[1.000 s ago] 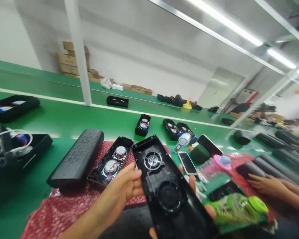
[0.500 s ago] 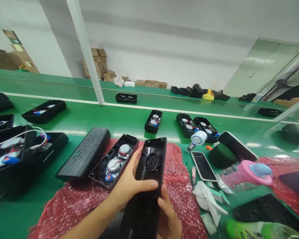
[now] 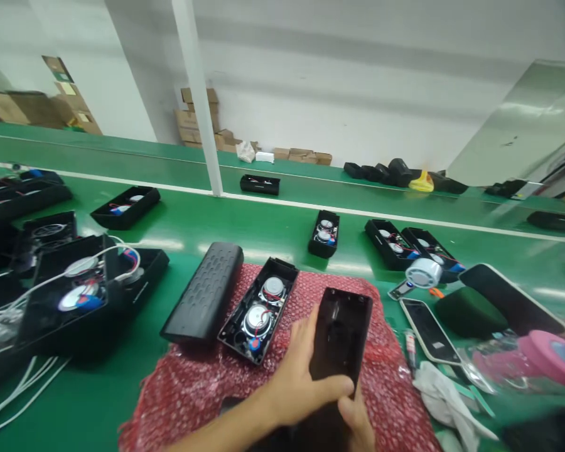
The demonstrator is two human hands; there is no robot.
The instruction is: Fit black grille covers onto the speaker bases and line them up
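A long black plastic speaker housing (image 3: 339, 333) is tilted up in front of me, its hollow side turned my way. My left hand (image 3: 299, 376) is closed around its left edge, thumb across the front. My right hand (image 3: 360, 420) grips its lower right side, the thumb near the left one; the other right fingers are mostly hidden. Just left lies an open speaker half (image 3: 258, 311) with two round drivers, red wires and a blue piece. Beyond it rests a black speaker shell (image 3: 204, 292), patterned side up. Both are on red bubble wrap (image 3: 183, 389).
Wired speaker housings (image 3: 70, 301) and white cables (image 3: 28, 383) crowd the left. Several open speaker halves (image 3: 324, 233) stand farther back on the green bench. At right are a small fan (image 3: 424, 273), a phone (image 3: 430, 329), a white cloth (image 3: 445, 395) and a pink-topped bottle (image 3: 546, 355).
The view has swung left, so the bench things sit farther right in the picture. The held housing has turned slightly and its inside looks darker. Both hands keep hold of it.
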